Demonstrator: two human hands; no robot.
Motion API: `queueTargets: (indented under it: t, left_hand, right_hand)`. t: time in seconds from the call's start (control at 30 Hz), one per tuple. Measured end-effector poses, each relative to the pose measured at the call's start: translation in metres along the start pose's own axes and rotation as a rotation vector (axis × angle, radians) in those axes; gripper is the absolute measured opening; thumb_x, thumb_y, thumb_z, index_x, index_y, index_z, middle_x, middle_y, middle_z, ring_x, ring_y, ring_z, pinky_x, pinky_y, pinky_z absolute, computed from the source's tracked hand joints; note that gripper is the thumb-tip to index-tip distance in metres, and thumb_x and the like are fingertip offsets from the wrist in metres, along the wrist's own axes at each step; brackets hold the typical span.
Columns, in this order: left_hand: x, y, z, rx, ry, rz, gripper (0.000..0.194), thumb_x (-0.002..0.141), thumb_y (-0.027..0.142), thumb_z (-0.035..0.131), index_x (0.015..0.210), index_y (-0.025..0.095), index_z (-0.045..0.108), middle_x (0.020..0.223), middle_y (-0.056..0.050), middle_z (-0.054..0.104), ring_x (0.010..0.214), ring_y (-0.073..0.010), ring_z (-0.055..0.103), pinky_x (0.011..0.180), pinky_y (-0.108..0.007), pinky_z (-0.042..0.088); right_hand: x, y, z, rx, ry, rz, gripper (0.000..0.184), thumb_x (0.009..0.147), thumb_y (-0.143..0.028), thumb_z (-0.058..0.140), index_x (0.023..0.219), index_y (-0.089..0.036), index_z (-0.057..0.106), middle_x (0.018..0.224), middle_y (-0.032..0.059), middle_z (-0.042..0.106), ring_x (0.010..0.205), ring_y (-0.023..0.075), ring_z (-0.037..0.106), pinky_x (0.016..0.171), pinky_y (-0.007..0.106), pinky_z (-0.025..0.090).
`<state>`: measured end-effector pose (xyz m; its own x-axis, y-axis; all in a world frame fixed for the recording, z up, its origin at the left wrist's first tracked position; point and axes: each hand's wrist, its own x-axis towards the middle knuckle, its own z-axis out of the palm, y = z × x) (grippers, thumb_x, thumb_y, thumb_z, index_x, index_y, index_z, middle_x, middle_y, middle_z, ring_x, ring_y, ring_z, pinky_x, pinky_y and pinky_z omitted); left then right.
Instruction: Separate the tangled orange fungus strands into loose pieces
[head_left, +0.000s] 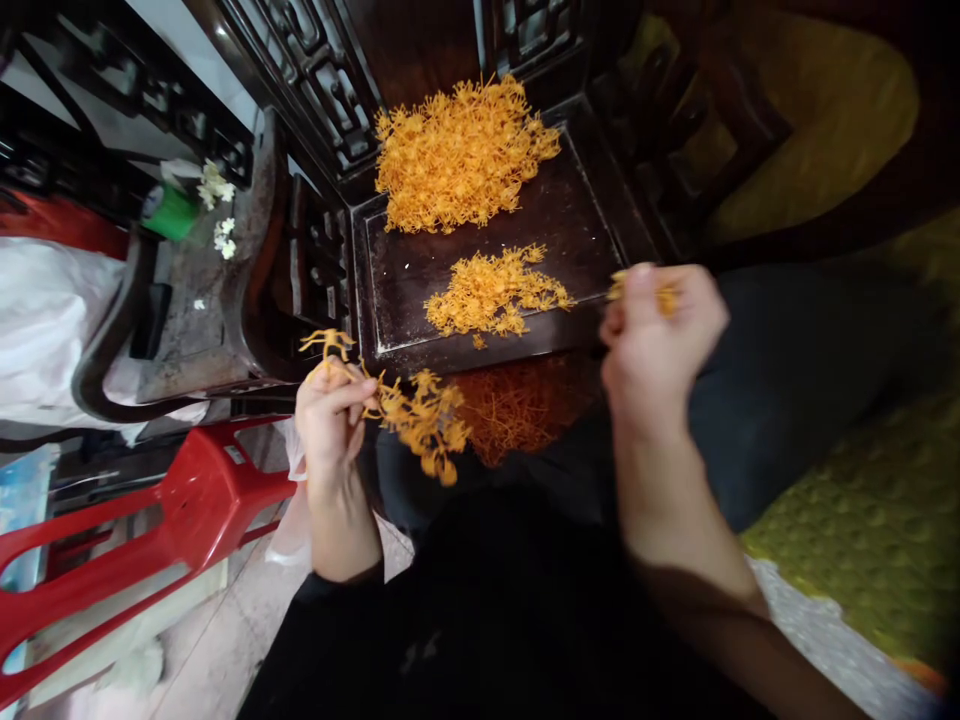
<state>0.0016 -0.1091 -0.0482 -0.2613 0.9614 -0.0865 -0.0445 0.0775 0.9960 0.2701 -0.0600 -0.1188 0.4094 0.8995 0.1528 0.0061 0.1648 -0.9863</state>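
My left hand (332, 415) pinches a branching orange sprig (427, 415) that hangs out to the right, its small star-like tips slightly blurred. Closed in a fist, my right hand (660, 345) has small orange pieces (666, 298) poking out between its fingers; how many it holds is hidden. Between and beyond the hands, a small pile of loose orange star-like pieces (495, 290) lies near the front of the dark wooden chair seat (585, 205). Behind it is a much larger heap of the same pieces (461, 155). Below the seat edge, reddish-orange stems (510, 410) lie in a container, partly hidden.
On the left are a red plastic stool (199, 495) and a wooden side table (191, 330) bearing a green roll (169, 210) and white flowers (215, 185). The carved chair back (315, 70) rises behind the heap. Yellow-green textured material (862, 560) lies at right.
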Motion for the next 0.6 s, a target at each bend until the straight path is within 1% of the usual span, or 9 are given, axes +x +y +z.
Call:
queueTargets:
  t: [0.03, 0.1, 0.17, 0.23, 0.3, 0.37, 0.47, 0.53, 0.6]
  left_hand:
    - [0.000, 0.000, -0.004, -0.025, 0.012, -0.025, 0.042, 0.066, 0.008, 0.079, 0.061, 0.018, 0.038, 0.053, 0.006, 0.051, 0.040, -0.0020, 0.039, 0.044, -0.018, 0.030]
    - [0.000, -0.004, -0.006, -0.049, -0.009, -0.094, 0.037, 0.067, 0.014, 0.082, 0.066, 0.018, 0.045, 0.058, 0.004, 0.056, 0.041, -0.0020, 0.041, 0.043, -0.017, 0.028]
    - [-0.001, -0.010, -0.002, -0.042, -0.046, -0.142, 0.029, 0.071, 0.022, 0.084, 0.077, 0.018, 0.056, 0.060, 0.003, 0.059, 0.044, -0.0034, 0.043, 0.042, -0.017, 0.026]
    - [-0.001, -0.016, 0.002, -0.012, -0.074, -0.150, 0.027, 0.074, 0.027, 0.083, 0.091, 0.017, 0.065, 0.061, 0.002, 0.060, 0.045, -0.0044, 0.043, 0.041, -0.017, 0.024]
    - [-0.002, -0.019, 0.006, 0.020, -0.094, -0.142, 0.029, 0.076, 0.028, 0.082, 0.099, 0.015, 0.070, 0.061, 0.002, 0.060, 0.044, -0.0044, 0.041, 0.040, -0.018, 0.022]
    - [-0.003, -0.019, 0.008, 0.033, -0.100, -0.133, 0.025, 0.078, 0.028, 0.081, 0.098, 0.015, 0.072, 0.060, 0.002, 0.059, 0.044, -0.0042, 0.039, 0.041, -0.019, 0.021]
    - [-0.005, -0.020, 0.010, 0.052, -0.090, -0.128, 0.023, 0.080, 0.031, 0.079, 0.096, 0.016, 0.072, 0.059, 0.003, 0.056, 0.044, -0.0047, 0.038, 0.042, -0.020, 0.022]
    - [-0.005, -0.021, 0.011, 0.081, -0.054, -0.102, 0.021, 0.079, 0.032, 0.079, 0.091, 0.017, 0.071, 0.056, 0.005, 0.049, 0.044, -0.0051, 0.036, 0.042, -0.020, 0.022]
    - [-0.004, -0.023, 0.007, 0.084, 0.000, -0.053, 0.019, 0.074, 0.028, 0.080, 0.081, 0.016, 0.068, 0.055, 0.007, 0.041, 0.045, -0.0046, 0.033, 0.044, -0.020, 0.023]
  right_hand:
    - [0.003, 0.002, -0.004, 0.036, 0.105, 0.030, 0.022, 0.099, -0.040, 0.060, 0.086, -0.023, 0.063, 0.083, 0.0050, 0.068, 0.054, 0.0097, 0.053, 0.047, 0.027, 0.033]
    - [-0.001, 0.001, -0.005, 0.074, 0.049, 0.072, 0.020, 0.095, -0.039, 0.066, 0.087, -0.021, 0.068, 0.106, 0.0082, 0.074, 0.055, 0.0089, 0.058, 0.042, 0.025, 0.032]
    - [-0.012, -0.005, 0.001, 0.088, -0.201, 0.111, 0.018, 0.095, -0.037, 0.067, 0.094, -0.021, 0.075, 0.115, 0.0081, 0.075, 0.059, 0.0104, 0.063, 0.042, 0.025, 0.037]
    - [-0.025, -0.011, 0.009, 0.073, -0.416, 0.124, 0.022, 0.097, -0.036, 0.064, 0.108, -0.023, 0.078, 0.100, 0.0055, 0.078, 0.059, 0.0117, 0.064, 0.048, 0.027, 0.046]
    - [-0.033, -0.013, 0.016, 0.013, -0.549, 0.091, 0.028, 0.098, -0.037, 0.063, 0.119, -0.025, 0.077, 0.095, 0.0041, 0.078, 0.071, 0.0146, 0.069, 0.065, 0.032, 0.056]
    - [-0.037, -0.013, 0.022, -0.068, -0.640, 0.050, 0.031, 0.094, -0.041, 0.070, 0.119, -0.026, 0.078, 0.105, 0.0051, 0.079, 0.090, 0.0187, 0.073, 0.084, 0.037, 0.057]
    - [-0.043, -0.011, 0.033, -0.123, -0.781, 0.013, 0.038, 0.082, -0.046, 0.082, 0.112, -0.025, 0.080, 0.105, 0.0056, 0.079, 0.093, 0.0204, 0.073, 0.087, 0.038, 0.056]
    - [-0.044, -0.010, 0.039, -0.100, -0.799, -0.033, 0.025, 0.085, -0.045, 0.080, 0.098, -0.023, 0.081, 0.090, 0.0033, 0.077, 0.081, 0.0173, 0.070, 0.080, 0.035, 0.054]
    - [-0.037, -0.008, 0.040, -0.050, -0.582, -0.044, 0.025, 0.090, -0.045, 0.074, 0.081, -0.022, 0.075, 0.078, 0.0021, 0.072, 0.072, 0.0150, 0.065, 0.070, 0.031, 0.052]
